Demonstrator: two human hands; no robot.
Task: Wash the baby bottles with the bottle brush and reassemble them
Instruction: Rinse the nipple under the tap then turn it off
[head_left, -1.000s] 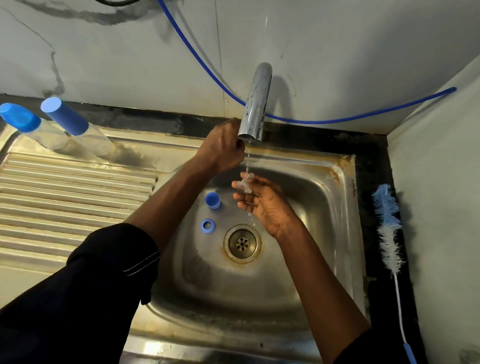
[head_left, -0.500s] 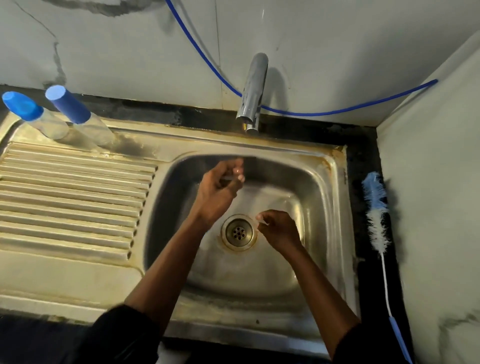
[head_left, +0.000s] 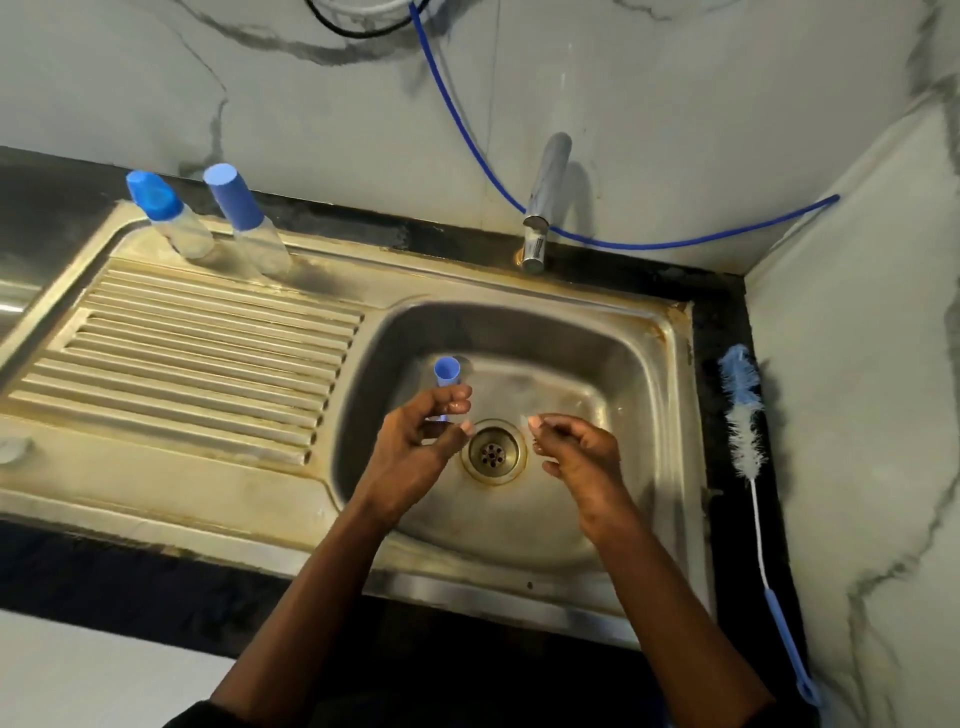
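Stainless steel, dull and rust-stained along its rim, forms the sink (head_left: 670, 395); its rounded basin has a brassy drain (head_left: 491, 453) at the middle. Over the basin, the left hand (head_left: 415, 447) curls its fingers round the lower end of a small blue cap (head_left: 448, 371), whose open mouth faces up. The right hand (head_left: 582, 457) hangs just right of the drain with its fingers curled inward; whether they pinch anything cannot be told. A clear baby bottle (head_left: 189, 239) with a domed blue top and a second bottle (head_left: 265, 252) with a taller one stand side by side at the back edge of the ribbed drainboard (head_left: 208, 353). The bottle brush (head_left: 743, 415), with fluffy blue-and-white bristles on a thin wire, lies on the black strip between the sink's right rim and the marbled wall.
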